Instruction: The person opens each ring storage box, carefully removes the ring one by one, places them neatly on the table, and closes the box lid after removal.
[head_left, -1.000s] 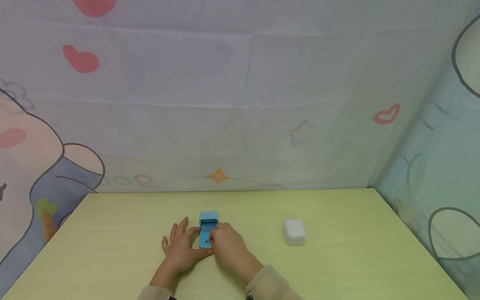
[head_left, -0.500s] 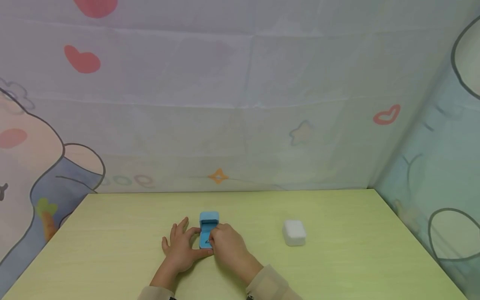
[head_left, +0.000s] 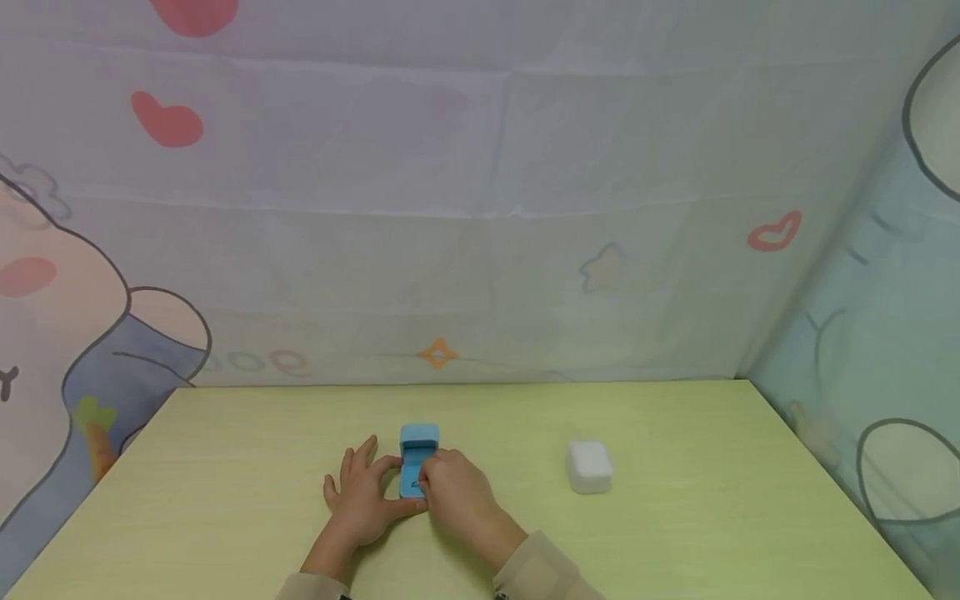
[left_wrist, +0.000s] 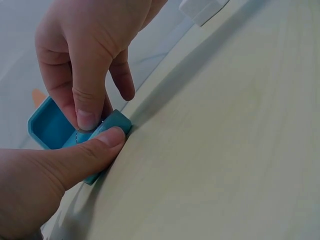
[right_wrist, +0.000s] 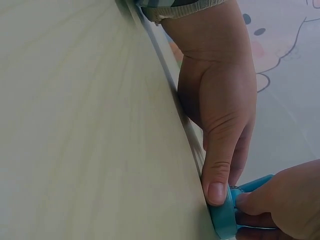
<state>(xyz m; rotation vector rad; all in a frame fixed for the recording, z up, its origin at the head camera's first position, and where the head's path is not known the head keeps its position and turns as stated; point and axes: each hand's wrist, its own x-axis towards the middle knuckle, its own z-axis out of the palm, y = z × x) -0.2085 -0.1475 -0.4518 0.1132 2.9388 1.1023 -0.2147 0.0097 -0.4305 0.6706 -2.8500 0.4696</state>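
A small blue ring box (head_left: 419, 434) stands on the table with its lid raised. My left hand (head_left: 362, 505) holds its base, the thumb against the front and the index finger at the left side, other fingers spread. My right hand (head_left: 461, 495) reaches into the box from the right. In the left wrist view its thumb and fingertips pinch a thin ring (left_wrist: 77, 136) at the cushion, the rest of it covered by the fingers. From the right wrist view, the left thumb (right_wrist: 217, 194) lies flat on the box's front wall.
A white box (head_left: 588, 466) with rounded corners sits on the pale yellow table (head_left: 675, 533), right of the hands. Behind the table hangs a printed cloth (head_left: 480, 167), and another cloth side borders the right edge.
Both hands and the blue ring box keep their places. Only a very slight shift of the whole head view shows.
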